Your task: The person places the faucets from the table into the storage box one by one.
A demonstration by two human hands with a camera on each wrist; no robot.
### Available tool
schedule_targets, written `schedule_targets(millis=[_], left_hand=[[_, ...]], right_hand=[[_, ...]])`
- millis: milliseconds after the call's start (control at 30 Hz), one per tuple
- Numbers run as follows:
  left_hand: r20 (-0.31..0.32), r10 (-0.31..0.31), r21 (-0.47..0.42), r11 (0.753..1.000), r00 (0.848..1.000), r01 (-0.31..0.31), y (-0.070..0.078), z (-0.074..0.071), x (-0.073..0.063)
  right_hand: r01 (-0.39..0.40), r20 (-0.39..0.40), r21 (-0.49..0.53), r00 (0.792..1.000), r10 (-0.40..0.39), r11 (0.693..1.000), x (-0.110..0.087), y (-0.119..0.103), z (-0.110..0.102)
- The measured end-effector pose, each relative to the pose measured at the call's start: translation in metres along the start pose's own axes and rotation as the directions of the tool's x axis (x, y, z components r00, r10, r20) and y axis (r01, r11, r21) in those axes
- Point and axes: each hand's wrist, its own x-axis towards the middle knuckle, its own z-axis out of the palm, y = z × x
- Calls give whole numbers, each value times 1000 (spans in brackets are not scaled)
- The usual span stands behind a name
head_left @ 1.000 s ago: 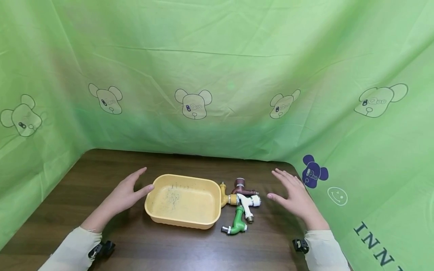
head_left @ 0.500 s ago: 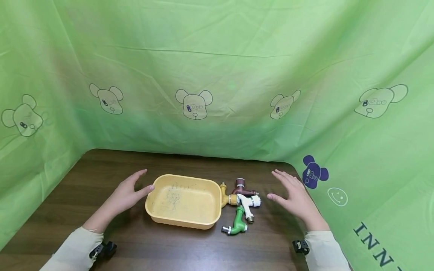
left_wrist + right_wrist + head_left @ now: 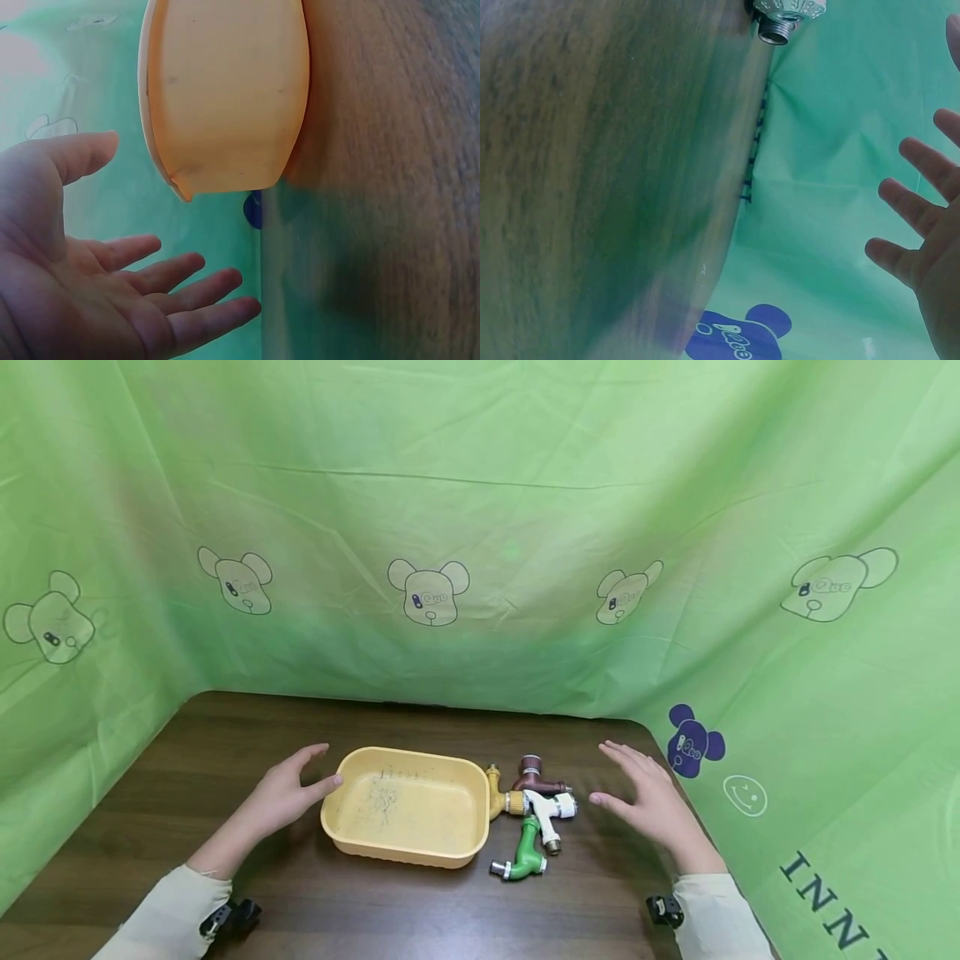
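A yellow plastic basin point(image 3: 408, 810) stands on the table with scuff marks on its floor. My left hand point(image 3: 281, 797) hovers beside its left end, fingers spread and holding nothing; in the left wrist view a gap shows between that hand point(image 3: 97, 277) and the basin point(image 3: 229, 97). Against the basin's right side lie several taps: a yellow tap point(image 3: 498, 795), a dark red tap point(image 3: 534, 775), a white tap point(image 3: 550, 814) and a green tap point(image 3: 527, 853). Right of them my right hand point(image 3: 651, 797) is held with straight fingers, touching none.
The brown wooden table point(image 3: 375, 910) has rounded far corners. A green cloth point(image 3: 465, 668) printed with bear heads hangs behind it and along both sides. Dark camera mounts sit at the left wrist point(image 3: 228, 917) and the right wrist point(image 3: 665, 910).
Both hands have sunk very slightly, the left one also edging a little to the right. The basin and the taps lie as before.
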Motion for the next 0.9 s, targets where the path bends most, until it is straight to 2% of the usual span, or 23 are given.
schedule_targets(millis=[200, 433, 900], left_hand=[[4, 1, -17, 1000, 1000, -1, -1, 2, -1], [29, -21, -65, 998, 999, 23, -1, 5, 0], [81, -59, -153, 986, 995, 70, 1, 10, -1]], right_hand=[[14, -19, 38, 1000, -13, 999, -1, 0, 2], [-31, -3, 132, 999, 32, 991, -2, 1, 3], [-22, 19, 134, 1000, 20, 991, -3, -5, 8]])
